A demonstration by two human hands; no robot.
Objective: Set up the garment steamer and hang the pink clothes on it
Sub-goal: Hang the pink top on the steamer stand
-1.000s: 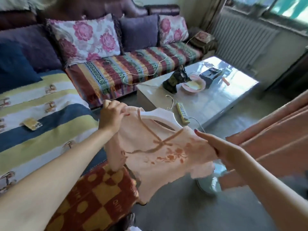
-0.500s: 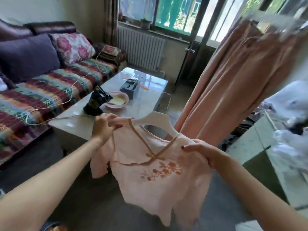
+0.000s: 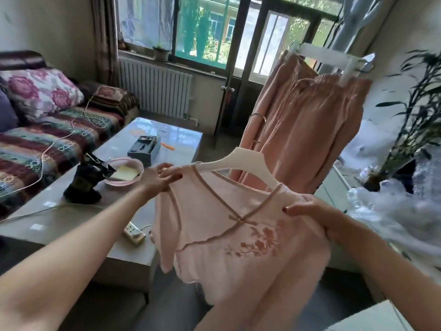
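Note:
A pink top [image 3: 229, 242] with an embroidered flower sits on a white hanger [image 3: 241, 163], held up in front of me. My left hand [image 3: 160, 179] pinches its left shoulder. My right hand [image 3: 312, 216] grips its right shoulder over the hanger's end. Behind it, a long pink skirt [image 3: 307, 130] hangs from the white hanger bar [image 3: 334, 57] at the top of the steamer stand. The hanger's metal hook [image 3: 257, 117] shows against the skirt. The steamer's base is hidden.
A glossy coffee table [image 3: 78, 211] at left carries a pink bowl [image 3: 124, 172], a dark box [image 3: 143, 149], a black object [image 3: 86, 180] and a power strip [image 3: 134, 232]. A sofa [image 3: 47, 130] lies beyond. A potted plant [image 3: 410, 125] and white plastic wrap [image 3: 393, 211] stand at right.
The view has swung right from the sofa toward the window and the hanging skirt. Both hands kept their hold on the top and carried it toward the stand.

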